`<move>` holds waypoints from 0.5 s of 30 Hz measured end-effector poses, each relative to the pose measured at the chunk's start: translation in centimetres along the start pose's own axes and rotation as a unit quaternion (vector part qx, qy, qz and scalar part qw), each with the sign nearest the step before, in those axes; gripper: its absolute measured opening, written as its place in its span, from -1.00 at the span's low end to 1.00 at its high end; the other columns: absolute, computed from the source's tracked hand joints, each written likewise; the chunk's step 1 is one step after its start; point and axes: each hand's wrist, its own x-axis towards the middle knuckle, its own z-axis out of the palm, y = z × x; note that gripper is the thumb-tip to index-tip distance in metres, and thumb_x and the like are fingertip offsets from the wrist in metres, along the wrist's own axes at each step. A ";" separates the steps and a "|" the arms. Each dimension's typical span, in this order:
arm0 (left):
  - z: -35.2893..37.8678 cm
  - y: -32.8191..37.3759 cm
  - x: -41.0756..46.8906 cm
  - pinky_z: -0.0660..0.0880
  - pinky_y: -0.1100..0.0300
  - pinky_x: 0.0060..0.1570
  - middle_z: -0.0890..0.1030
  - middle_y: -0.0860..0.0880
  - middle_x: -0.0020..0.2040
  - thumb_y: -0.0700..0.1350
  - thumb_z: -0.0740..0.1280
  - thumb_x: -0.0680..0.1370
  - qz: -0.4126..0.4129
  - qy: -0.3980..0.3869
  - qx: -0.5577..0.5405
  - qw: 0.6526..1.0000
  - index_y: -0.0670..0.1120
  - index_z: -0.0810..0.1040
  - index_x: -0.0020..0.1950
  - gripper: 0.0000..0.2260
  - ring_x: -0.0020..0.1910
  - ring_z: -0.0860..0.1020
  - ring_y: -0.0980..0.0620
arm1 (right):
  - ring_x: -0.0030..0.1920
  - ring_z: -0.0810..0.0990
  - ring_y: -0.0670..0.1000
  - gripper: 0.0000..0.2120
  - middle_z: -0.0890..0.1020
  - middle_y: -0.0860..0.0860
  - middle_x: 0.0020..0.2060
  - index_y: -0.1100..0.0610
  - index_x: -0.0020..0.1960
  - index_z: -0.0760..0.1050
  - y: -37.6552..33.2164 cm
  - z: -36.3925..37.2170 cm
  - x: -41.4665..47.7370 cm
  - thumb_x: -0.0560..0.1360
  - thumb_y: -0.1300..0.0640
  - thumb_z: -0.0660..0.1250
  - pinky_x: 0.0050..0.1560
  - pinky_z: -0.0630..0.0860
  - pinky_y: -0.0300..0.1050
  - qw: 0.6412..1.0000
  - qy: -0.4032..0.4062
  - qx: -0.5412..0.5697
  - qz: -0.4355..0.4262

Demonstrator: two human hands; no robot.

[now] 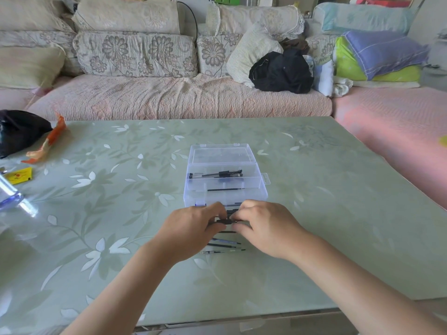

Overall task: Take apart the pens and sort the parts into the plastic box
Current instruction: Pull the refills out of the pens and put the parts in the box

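The left hand (193, 228) and right hand (264, 226) pinch one pen (226, 221), fingers curled on its ends. Its long axis runs crosswise between them; the box (188, 192) sits just beyond.

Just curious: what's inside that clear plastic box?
In the box, pens lie in the far compartment, one thin refill in the next. The left hand and right hand hide its near edge.

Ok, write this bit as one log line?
left hand: grips black pen | right hand: grips black pen | plastic box: open, parts inside | refills: on table
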 end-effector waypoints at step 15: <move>0.2 0.2 -0.1 0.37 0.32 -0.28 0.61 0.15 -0.17 0.16 0.24 0.58 -0.005 -0.019 -0.006 1.000 0.17 0.51 0.08 -0.85 -0.26 0.49 0.11 | -0.03 0.53 -0.03 -0.76 0.54 -0.14 -0.01 -0.14 0.19 0.52 0.2 -0.1 -0.1 0.53 -0.06 0.28 -0.05 0.47 -0.06 1.000 0.013 0.013 0.008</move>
